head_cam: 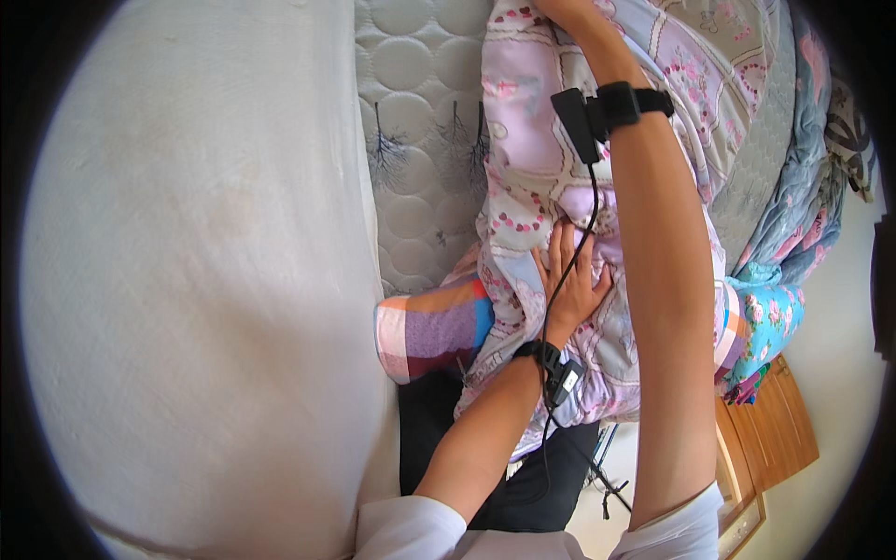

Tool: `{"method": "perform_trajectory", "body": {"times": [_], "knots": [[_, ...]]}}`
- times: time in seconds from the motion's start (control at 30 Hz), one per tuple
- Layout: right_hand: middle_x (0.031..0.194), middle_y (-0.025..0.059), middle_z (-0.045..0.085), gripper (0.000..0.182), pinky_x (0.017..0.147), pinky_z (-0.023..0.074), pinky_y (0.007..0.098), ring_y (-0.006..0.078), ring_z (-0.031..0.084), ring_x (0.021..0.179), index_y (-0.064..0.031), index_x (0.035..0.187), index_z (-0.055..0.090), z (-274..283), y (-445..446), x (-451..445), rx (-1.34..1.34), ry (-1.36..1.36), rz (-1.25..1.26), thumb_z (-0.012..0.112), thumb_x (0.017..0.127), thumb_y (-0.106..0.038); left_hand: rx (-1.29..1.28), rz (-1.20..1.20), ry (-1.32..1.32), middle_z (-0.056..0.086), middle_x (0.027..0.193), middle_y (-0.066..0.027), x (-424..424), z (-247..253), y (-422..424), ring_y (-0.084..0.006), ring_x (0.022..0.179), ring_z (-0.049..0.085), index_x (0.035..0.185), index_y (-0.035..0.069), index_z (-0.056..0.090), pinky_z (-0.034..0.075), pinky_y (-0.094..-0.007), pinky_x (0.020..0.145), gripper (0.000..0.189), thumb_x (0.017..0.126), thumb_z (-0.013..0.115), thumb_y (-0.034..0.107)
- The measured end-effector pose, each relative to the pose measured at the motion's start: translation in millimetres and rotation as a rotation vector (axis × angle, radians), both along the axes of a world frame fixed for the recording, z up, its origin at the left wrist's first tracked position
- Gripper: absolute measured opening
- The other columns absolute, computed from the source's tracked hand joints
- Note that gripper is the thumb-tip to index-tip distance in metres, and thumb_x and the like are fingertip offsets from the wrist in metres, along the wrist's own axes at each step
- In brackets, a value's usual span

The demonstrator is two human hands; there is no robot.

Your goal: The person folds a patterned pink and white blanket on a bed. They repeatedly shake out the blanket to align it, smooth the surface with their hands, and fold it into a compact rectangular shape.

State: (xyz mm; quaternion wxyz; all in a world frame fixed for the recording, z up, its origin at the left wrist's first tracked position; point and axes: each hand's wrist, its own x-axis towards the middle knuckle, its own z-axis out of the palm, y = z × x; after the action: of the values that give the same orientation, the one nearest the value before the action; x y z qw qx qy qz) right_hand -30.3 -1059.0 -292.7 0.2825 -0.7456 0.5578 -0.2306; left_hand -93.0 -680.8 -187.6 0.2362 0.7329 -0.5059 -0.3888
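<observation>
A pink and cream patterned bedding cover (521, 140), printed with flowers and hearts, lies rumpled over a bed with a quilted mattress (406, 63). My left hand (574, 287) rests palm down on the cover, fingers somewhat spread, holding nothing visible. Beyond it, my right hand (563, 8) reaches over the far part of the cover; the picture's top edge cuts off its fingers, so their hold is hidden. Checked fabric (441, 329) sticks out from under the cover beside my left forearm. Both wrists wear black straps with small devices, and a black cable (570, 269) crosses above my left hand.
A plain pale surface (210, 245), seemingly a wall, borders the bed on the left. Along the right side lie crumpled blue-grey fabric (791, 182) and a turquoise floral bundle (773, 311). Wooden furniture (777, 427) stands at lower right, near a cord with a knot (607, 490).
</observation>
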Motion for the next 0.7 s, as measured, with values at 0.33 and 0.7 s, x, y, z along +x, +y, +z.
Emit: {"method": "perform_trajectory", "body": {"times": [0.33, 0.7], "knots": [[0.124, 0.0196, 0.046, 0.058, 0.098, 0.0363, 0.0346, 0.0287, 0.048, 0.111, 0.0, 0.132, 0.04, 73.4, 34.6, -34.6, 0.666, -0.339, 0.158, 0.06, 0.088, -0.033, 0.036, -0.007, -0.011, 0.031, 0.143, -0.0163, -4.7, -2.1, 0.6, -0.0337, 0.135, 0.025, 0.127, 0.011, 0.046, 0.011, -0.0637, 0.104, 0.057, 0.077, 0.062, 0.034], [0.151, 0.0206, -0.005, 0.118, 0.099, 0.006, 0.0732, 0.0442, -0.006, 0.138, -0.0231, 0.149, 0.002, -19.4, 16.6, -157.6, 0.126, 0.453, -0.148, 0.057, 0.063, -0.081, 0.152, -0.09, -0.035, 0.042, 0.133, -0.0165, 18.3, 43.5, -32.7, -0.0333, 0.126, 0.036, 0.112, 0.007, 0.055, 0.019, -0.0548, 0.103, 0.036, 0.08, 0.063, 0.02]]}}
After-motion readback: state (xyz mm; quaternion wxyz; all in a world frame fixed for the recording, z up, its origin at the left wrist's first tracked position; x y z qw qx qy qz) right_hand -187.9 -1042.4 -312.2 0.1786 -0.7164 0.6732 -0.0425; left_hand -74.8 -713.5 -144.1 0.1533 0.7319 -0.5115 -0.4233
